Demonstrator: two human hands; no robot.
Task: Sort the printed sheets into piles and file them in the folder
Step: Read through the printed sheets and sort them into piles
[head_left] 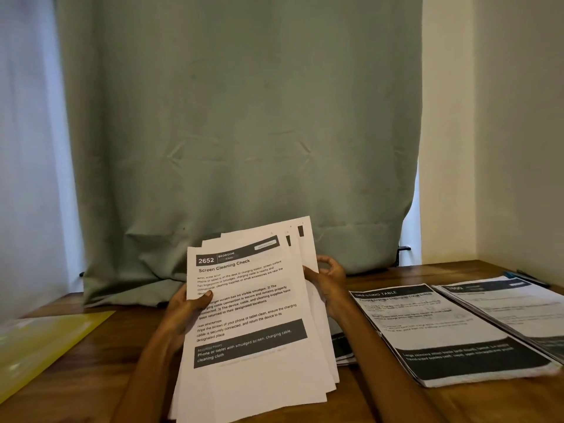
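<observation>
Both hands hold the unsorted stack of sheets (250, 306): left hand (186, 309) pinches its edge, right hand (328, 282) supports behind. Two piles (451, 331) lie on the counter (381, 401) right of the grip; the yellow folder (45, 340), far left, looks unfilled. Much sorting remains.

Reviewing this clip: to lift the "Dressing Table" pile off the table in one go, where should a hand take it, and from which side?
Probably at its near edge, coming in from the person's side. The Dressing Table pile lies flat on the wooden table, and that thick edge faces the person with bare wood before it. Its far-right side sits against the second pile, leaving less room there.
</observation>
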